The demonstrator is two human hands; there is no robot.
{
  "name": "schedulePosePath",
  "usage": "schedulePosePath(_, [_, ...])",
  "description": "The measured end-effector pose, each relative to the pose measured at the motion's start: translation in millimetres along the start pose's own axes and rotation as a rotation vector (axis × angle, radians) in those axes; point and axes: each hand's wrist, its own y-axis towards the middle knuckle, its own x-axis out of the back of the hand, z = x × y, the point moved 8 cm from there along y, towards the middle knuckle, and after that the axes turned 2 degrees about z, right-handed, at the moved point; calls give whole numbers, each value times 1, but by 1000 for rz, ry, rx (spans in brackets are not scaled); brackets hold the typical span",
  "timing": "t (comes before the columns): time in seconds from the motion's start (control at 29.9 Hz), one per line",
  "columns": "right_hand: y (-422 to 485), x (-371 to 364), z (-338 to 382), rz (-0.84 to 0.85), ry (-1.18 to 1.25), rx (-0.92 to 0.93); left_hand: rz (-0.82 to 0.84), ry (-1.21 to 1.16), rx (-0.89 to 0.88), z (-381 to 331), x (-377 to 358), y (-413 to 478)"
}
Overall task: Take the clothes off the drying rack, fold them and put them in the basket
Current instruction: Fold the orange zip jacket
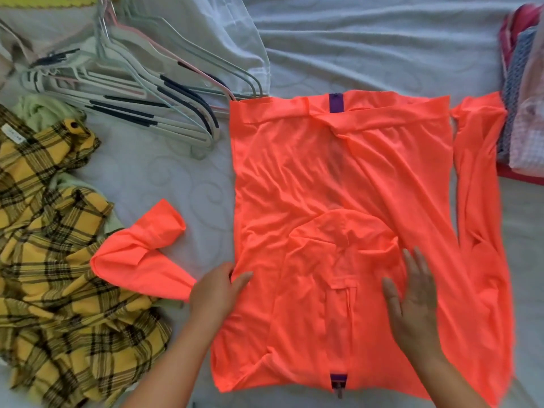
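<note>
Orange jacket (323, 178) looks thin, limp, likely slippery; take at sleeve seam, 9 o'clock. Left hand (219, 290) pinches that edge; right hand (415, 301) flat, fingers spread, pressing jacket

Bright, soft, even light over my bed (353, 39); shadows are faint, the orange garment (338, 201) glows oversaturated, details smear slightly, edges bow.

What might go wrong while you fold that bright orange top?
The sleeve of the orange top lies bunched against the yellow plaid shirt, so it might fold in crooked. The top's far corner touches the hangers, which might snag it. Wrinkles beside the flat right hand could get pressed in.
</note>
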Motion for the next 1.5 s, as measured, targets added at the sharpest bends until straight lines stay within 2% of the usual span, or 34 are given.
schedulePosePath(0.07, [-22,20,-53,3,-80,-156,-50,-80,39,19,-10,-20])
schedulePosePath(0.13, [-42,29,-91,83,-225,-207,-129,-187,85,38,-8,-30])
schedulePosePath(0.27, [-61,30,-108,190,-372,-79,-163,-124,132,55,0,-32])
schedulePosePath(0.37, [-54,30,-94,171,-374,-39,-268,65,-18,33,6,-33])
schedulePosePath(0.43, [-44,24,-77,179,-366,16,-393,168,-243,-5,3,-44])
schedulePosePath(0.47, [-41,19,-72,195,-376,35,-398,213,-376,-25,-5,-50])
schedulePosePath(0.53, [-33,12,-72,235,-415,31,-297,322,-511,-48,-33,-55])
schedulePosePath(0.6, [-31,10,-79,251,-440,24,-179,369,-458,-48,-53,-52])
schedulePosePath(0.7, [-26,21,-78,207,-354,67,-197,340,-387,-53,-52,-53])
schedulePosePath(0.8, [4,43,-70,80,-136,69,-276,324,-530,-90,-47,-64])
schedulePosePath(0.87, [46,57,-67,10,-11,27,-263,326,-643,-120,-52,-68])
schedulePosePath(0.94, [100,66,-60,-21,35,-4,-234,311,-681,-144,-57,-64])
schedulePosePath(1.04, [174,71,-34,-40,-25,52,-234,150,-619,-163,-37,-30])
schedulePosePath(1.17, [247,70,6,28,-215,157,-363,51,-508,-165,46,59])
schedulePosePath(1.3, [298,64,8,154,-422,53,-479,101,-400,-173,136,128])
schedulePosePath(1.37, [312,74,4,89,-493,27,-426,148,-313,-170,156,153])
schedulePosePath(1.5, [333,104,-18,-89,-462,-62,-290,491,-276,-163,144,175])
